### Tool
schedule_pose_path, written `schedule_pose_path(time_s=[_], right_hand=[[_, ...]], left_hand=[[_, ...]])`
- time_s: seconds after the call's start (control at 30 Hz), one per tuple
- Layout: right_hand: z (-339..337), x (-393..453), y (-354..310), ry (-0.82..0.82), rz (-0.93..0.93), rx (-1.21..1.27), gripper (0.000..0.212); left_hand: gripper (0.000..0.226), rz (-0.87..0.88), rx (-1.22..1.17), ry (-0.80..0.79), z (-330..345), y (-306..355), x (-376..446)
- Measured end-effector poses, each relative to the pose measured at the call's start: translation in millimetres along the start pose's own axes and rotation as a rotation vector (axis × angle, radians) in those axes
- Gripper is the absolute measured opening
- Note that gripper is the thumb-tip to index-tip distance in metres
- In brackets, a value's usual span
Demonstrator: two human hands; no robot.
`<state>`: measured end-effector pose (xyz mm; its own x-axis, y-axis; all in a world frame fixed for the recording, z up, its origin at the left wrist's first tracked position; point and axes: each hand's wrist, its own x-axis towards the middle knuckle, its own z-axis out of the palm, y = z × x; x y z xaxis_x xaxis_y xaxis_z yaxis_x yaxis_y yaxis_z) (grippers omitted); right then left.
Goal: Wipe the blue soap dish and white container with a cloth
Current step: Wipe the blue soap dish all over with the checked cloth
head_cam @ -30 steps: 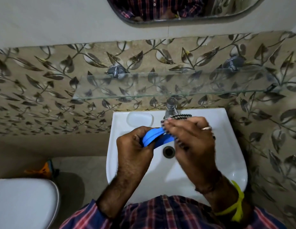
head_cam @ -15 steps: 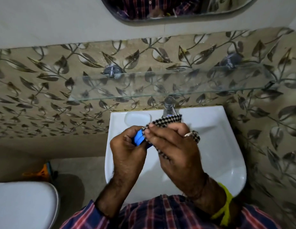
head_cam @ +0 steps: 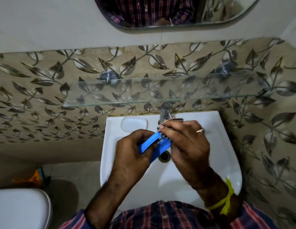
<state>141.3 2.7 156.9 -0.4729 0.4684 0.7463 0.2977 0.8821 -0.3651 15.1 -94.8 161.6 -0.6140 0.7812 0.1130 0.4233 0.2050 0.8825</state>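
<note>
1. Hands and dish now sit directly over the drain (head_cam: pixel 164 156) of the white sink (head_cam: pixel 226 146); half a second ago they were bunched nearer the tap (head_cam: pixel 165 111), with only a small corner of blue showing between the fingers
2. More of the blue soap dish (head_cam: pixel 152 143) is exposed than before: its long edge and slatted face show, tilted, one end up toward the tap and the other down past the drain
3. The checked cloth (head_cam: pixel 162 135) is less visible than it was, a narrow strip now peeking out at the upper end of the dish, just below the tap
4. No brand, label or writing can be read anywhere
5. The left hand (head_cam: pixel 134 151) grips the lower left end of the dish, fingers curled round it, to the left of the drain
6. The right hand (head_cam: pixel 185 146), wearing a ring, pinches the cloth against the dish's upper right part, to the right of and above the drain
7. The dish lies between the two hands, held clear above the basin, touching both
8. A glass shelf (head_cam: pixel 160 90) runs along the leaf-patterned wall above the tap
</note>
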Motion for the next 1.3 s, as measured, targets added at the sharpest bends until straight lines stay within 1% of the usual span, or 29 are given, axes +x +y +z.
schedule_pose_path(time_s=[0.03, 0.07, 0.13, 0.2, 0.23, 0.27, 0.33, 0.37, 0.4, 0.47, 0.5, 0.53, 0.57, 0.63, 0.67, 0.7, 0.8, 0.87, 0.93, 1.0, 1.03, 1.1, 1.17, 1.23, 1.3], right_hand=[[2.4, -0.8, -3.9, -0.006, -0.014, 0.003, 0.026], [3.8, -2.1, -6.7, -0.011, -0.025, 0.015, 0.024], [2.1, -4.2, -8.9, -0.021, -0.056, 0.037, 0.022], [-3.3, -4.2, -6.6, -0.045, -0.068, 0.075, 0.026], [-5.3, -3.6, -3.2, -0.059, -0.028, 0.117, 0.031], [-6.2, -2.8, 0.2, -0.068, 0.048, 0.168, 0.035], [-5.8, -2.1, 2.2, -0.066, 0.217, 0.270, 0.034], [-4.7, -2.3, 0.8, -0.058, 0.255, 0.292, 0.032], [-4.0, -2.1, -1.5, -0.054, 0.245, 0.293, 0.032], [-3.9, -0.6, -6.3, -0.060, 0.122, 0.265, 0.034], [-3.8, 0.1, -7.1, -0.059, 0.063, 0.255, 0.034], [-3.6, 0.4, -6.3, -0.052, 0.051, 0.262, 0.035], [-3.3, 0.0, -4.5, -0.036, 0.098, 0.282, 0.037], [-2.5, -2.0, 0.2, 0.021, 0.255, 0.314, 0.038], [-1.9, -2.6, 1.0, 0.046, 0.297, 0.318, 0.036], [-1.1, -2.6, 0.0, 0.065, 0.299, 0.309, 0.033], [3.3, 3.0, -5.9, 0.077, 0.174, 0.246, 0.031], [3.2, 4.0, -4.6, 0.041, 0.153, 0.190, 0.034], [-0.5, 1.4, -1.8, 0.006, 0.146, 0.150, 0.037], [-2.5, 2.0, -4.0, -0.028, 0.082, 0.134, 0.042], [-2.1, 4.4, -6.2, -0.035, 0.044, 0.141, 0.043], [-1.1, 10.3, -9.7, -0.045, 0.008, 0.177, 0.041], [-1.4, 12.3, -10.5, -0.049, 0.078, 0.224, 0.035], [-2.3, 6.2, -10.7, -0.024, 0.261, 0.291, 0.029], [-1.5, 0.0, -11.4, 0.002, 0.440, 0.398, 0.027]], left_hand=[[0.036, 0.004, 0.080, -0.009, 1.8, 2.4, 2.7], [0.038, 0.009, 0.111, 0.004, 3.9, 4.1, 3.2], [0.034, 0.040, 0.084, 0.063, 5.6, 5.2, -1.7], [0.015, 0.093, 0.058, 0.135, 4.1, 5.7, -8.6], [0.006, 0.112, 0.050, 0.159, 3.3, 4.5, -10.0], [0.003, 0.115, 0.040, 0.181, 2.9, 3.0, -9.5], [0.009, 0.095, 0.021, 0.222, 2.5, -0.2, -6.5], [0.010, 0.081, 0.017, 0.220, 2.0, -1.5, -5.5], [0.012, 0.063, 0.016, 0.204, 1.8, -1.6, -5.4], [0.013, 0.056, 0.020, 0.179, 1.8, -0.7, -7.4], [0.013, 0.071, 0.021, 0.191, 2.0, 0.4, -8.5], [0.011, 0.083, 0.008, 0.216, 2.3, 1.4, -9.3], [0.010, 0.081, -0.028, 0.245, 2.6, 1.8, -9.4], [0.014, 0.063, -0.110, 0.292, 3.6, 1.1, -8.1], [0.016, 0.050, -0.141, 0.290, 4.7, 0.5, -6.9], [0.018, 0.032, -0.175, 0.273, 6.0, -0.1, -5.7], [0.014, 0.000, -0.295, 0.233, 10.0, 0.4, -5.4], [0.012, -0.016, -0.318, 0.206, 9.5, -0.3, -5.6], [0.017, -0.055, -0.250, 0.085, 8.2, 1.2, -4.1], [0.026, -0.065, -0.094, -0.040, 8.8, 6.6, -0.2], [0.029, -0.064, -0.069, -0.038, 10.4, 8.4, 0.7], [0.027, -0.037, -0.127, 0.034, 10.1, 8.9, -1.1], [0.020, 0.007, -0.196, 0.137, 5.8, 9.2, -4.7], [0.016, 0.014, -0.289, 0.218, -0.2, 7.5, -5.7], [0.015, -0.018, -0.372, 0.221, -2.9, 6.6, 0.6]])
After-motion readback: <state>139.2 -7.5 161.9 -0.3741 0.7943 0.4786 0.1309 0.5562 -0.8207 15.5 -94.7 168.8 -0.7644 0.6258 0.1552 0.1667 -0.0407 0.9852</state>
